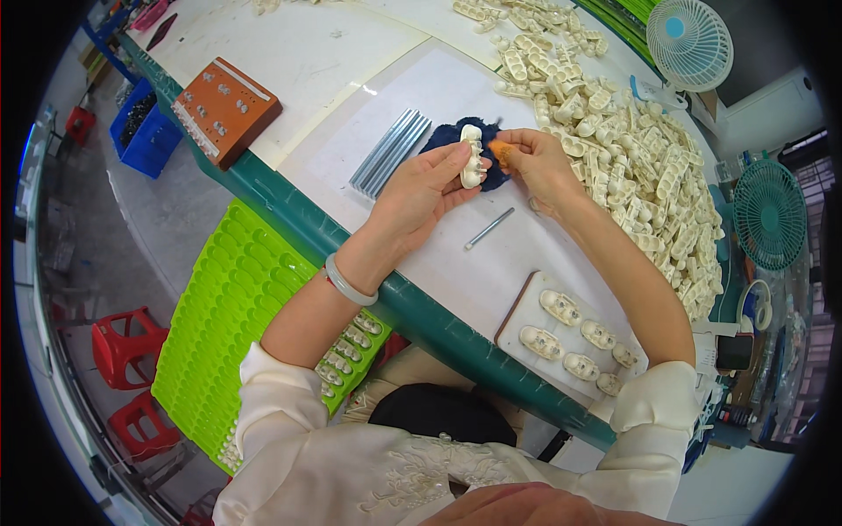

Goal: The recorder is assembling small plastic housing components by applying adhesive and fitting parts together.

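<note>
My left hand (425, 188) is closed on a cream-coloured moulded piece (472, 158), narrow and lumpy, held upright between thumb and fingers. Close beside it, my right hand (539, 167) pinches a small orange object (503, 152) whose kind I cannot make out. The orange object is at the right side of the moulded piece; whether they touch I cannot tell. Under and behind both hands lies a crumpled dark blue cloth (445, 134). A row of silvery metal bars (390, 153) sits left of the cloth, and a thin metal rod (489, 229) lies nearer to me.
A large heap of cream moulded pieces (649, 171) spreads along the right. At front right, a pale board (517, 317) bears several finished-looking pieces. A brown block (226, 110) stands at the left edge, above a green tray (224, 307). Two fans (690, 44) stand at right.
</note>
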Demonstrator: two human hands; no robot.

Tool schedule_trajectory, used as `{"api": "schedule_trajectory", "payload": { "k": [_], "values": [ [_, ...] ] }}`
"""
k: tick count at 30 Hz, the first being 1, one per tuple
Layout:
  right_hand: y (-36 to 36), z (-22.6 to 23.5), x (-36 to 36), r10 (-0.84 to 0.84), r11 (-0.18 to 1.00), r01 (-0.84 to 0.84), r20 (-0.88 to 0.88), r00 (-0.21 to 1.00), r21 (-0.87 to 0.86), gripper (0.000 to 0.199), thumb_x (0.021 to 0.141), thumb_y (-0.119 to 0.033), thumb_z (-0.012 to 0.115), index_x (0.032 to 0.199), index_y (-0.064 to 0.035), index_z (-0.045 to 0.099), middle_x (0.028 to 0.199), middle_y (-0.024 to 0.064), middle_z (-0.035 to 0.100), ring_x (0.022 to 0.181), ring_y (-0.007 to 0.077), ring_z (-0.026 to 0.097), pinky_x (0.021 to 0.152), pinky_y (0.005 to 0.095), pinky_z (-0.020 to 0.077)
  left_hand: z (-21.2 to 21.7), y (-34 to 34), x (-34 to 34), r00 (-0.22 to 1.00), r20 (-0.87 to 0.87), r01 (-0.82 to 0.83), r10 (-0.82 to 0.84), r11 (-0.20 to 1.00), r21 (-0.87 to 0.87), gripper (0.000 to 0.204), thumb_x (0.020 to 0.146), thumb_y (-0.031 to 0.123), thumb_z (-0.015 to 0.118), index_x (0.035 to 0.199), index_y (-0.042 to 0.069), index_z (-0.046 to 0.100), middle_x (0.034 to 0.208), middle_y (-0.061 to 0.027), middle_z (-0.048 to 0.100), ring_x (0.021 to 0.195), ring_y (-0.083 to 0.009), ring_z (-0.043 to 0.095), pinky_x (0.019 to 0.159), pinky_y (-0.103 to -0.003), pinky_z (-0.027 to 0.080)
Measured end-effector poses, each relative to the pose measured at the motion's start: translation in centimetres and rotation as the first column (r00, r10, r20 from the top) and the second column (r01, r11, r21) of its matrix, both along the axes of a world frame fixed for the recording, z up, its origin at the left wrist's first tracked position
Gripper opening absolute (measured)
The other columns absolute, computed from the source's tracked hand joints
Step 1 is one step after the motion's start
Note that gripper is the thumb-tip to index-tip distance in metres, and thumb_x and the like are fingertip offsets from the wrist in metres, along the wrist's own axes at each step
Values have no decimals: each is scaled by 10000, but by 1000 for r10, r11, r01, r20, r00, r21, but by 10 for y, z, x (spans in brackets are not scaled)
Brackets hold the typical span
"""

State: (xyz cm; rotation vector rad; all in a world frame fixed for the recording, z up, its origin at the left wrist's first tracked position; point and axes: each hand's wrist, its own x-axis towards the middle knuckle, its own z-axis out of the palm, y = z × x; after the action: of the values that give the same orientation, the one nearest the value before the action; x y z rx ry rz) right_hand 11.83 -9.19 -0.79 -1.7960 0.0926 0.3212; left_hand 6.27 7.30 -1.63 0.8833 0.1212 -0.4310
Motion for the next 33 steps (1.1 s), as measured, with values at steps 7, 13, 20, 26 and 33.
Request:
{"api": "schedule_trajectory", "payload": {
  "k": [7,13,20,26,33],
  "values": [
    [4,0,-1,-61,995,72,131,989,-75,158,872,-20,481,958,60,586,847,106,604,709,140,608,621,243,524,-3,-1,2,1000,19,-18,18,1000,-11,294,925,249,481,1101,18,524,1017,-63,600,891,-103,570,813,-240,483],
    [-5,31,-14,-141,990,140,-46,989,-37,300,895,-90,382,1125,65,495,936,153,597,774,204,627,678,302,533,-5,-3,1,1000,24,-20,19,999,41,289,927,234,476,1106,12,522,1020,-70,595,900,-114,570,808,-242,484],
    [-21,46,-29,-74,960,111,150,986,-256,321,885,-121,398,1156,25,488,996,137,599,869,207,613,725,303,510,3,0,-6,997,72,-47,37,989,139,288,930,222,469,1112,3,519,1037,-81,599,897,-118,579,800,-241,487],
    [-59,67,-74,492,799,-199,427,759,-567,266,854,-100,502,1100,-27,572,1049,92,610,890,183,591,804,287,460,47,51,-69,932,361,-39,7,996,81,346,943,206,425,1197,-26,464,1091,-129,586,939,-161,597,830,-269,498],
    [-46,126,-222,667,644,-579,-5,745,-500,227,820,-97,484,963,52,578,937,140,619,873,227,583,784,305,440,-18,183,-207,943,44,-312,329,833,458,305,861,189,588,1073,-31,576,958,-86,620,836,-140,609,743,-243,523]
  ]
}}
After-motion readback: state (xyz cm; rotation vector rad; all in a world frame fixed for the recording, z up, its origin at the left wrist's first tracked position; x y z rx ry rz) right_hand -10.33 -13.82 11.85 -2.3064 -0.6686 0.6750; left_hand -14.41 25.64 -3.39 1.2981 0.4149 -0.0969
